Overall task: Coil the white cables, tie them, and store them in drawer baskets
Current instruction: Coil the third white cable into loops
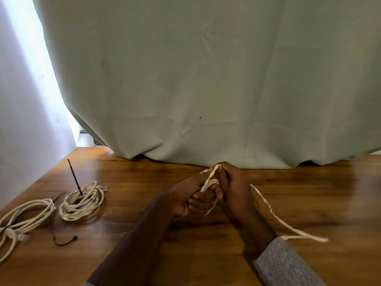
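My left hand [188,198] grips a few loops of a white cable [274,215] wound around its fingers, over the middle of the wooden table [185,244]. My right hand [233,186] pinches the same cable at the top of the loops, pressed against the left hand. The cable's loose tail trails right and toward me across the table. A coiled white cable [82,201] with a dark tie sticking up lies at the left. Another coiled white cable [22,221] lies at the far left edge.
A pale green curtain [206,79] hangs down onto the table's back edge. A loose dark tie [64,240] lies on the table near the left coils. A white wall [20,120] stands to the left. No drawer baskets are in view.
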`<move>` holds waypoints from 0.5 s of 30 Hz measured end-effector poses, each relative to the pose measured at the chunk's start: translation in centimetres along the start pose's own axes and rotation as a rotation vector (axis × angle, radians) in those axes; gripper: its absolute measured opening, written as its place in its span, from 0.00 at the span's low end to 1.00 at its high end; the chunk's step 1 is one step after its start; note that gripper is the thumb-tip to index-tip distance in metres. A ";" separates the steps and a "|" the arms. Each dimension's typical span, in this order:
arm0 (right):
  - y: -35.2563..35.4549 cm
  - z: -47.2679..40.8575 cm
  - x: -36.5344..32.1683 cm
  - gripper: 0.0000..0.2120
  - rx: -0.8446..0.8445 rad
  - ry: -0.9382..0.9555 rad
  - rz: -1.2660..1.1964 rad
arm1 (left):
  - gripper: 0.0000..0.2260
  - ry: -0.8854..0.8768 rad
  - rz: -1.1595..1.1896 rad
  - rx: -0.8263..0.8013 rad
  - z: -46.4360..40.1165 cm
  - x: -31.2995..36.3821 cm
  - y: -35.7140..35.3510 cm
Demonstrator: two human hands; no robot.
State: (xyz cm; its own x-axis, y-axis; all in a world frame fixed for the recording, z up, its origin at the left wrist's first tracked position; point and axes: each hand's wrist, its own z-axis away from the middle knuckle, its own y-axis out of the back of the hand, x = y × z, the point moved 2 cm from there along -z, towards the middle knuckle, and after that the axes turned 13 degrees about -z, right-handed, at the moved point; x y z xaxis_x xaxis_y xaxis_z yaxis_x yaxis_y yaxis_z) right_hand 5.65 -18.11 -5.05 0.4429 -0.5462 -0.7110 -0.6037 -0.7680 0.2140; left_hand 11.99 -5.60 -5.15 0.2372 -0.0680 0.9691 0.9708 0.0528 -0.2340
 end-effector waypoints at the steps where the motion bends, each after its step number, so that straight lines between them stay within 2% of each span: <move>1: 0.0 0.0 0.0 0.15 -0.016 0.000 -0.016 | 0.28 -0.016 0.022 -0.007 0.0 0.2 -0.1; 8: -0.2 0.0 0.1 0.11 -0.107 0.023 0.118 | 0.24 -0.203 0.166 -0.053 1.4 1.9 0.2; 12: -0.6 0.1 0.2 0.11 -0.152 -0.001 -0.027 | 0.23 -0.248 0.185 -0.127 1.7 2.3 -0.4; 15: -1.0 0.2 1.3 0.08 -0.183 -0.050 -0.147 | 0.25 -0.293 0.229 -0.149 1.7 2.6 -0.8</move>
State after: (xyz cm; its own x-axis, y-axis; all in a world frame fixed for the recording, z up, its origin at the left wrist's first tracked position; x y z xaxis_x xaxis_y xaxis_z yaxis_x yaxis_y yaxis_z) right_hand 6.65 -17.98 -6.29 0.4807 -0.4100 -0.7751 -0.4028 -0.8884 0.2202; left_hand 11.78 -4.10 -2.27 0.4486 0.2166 0.8671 0.8937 -0.1128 -0.4342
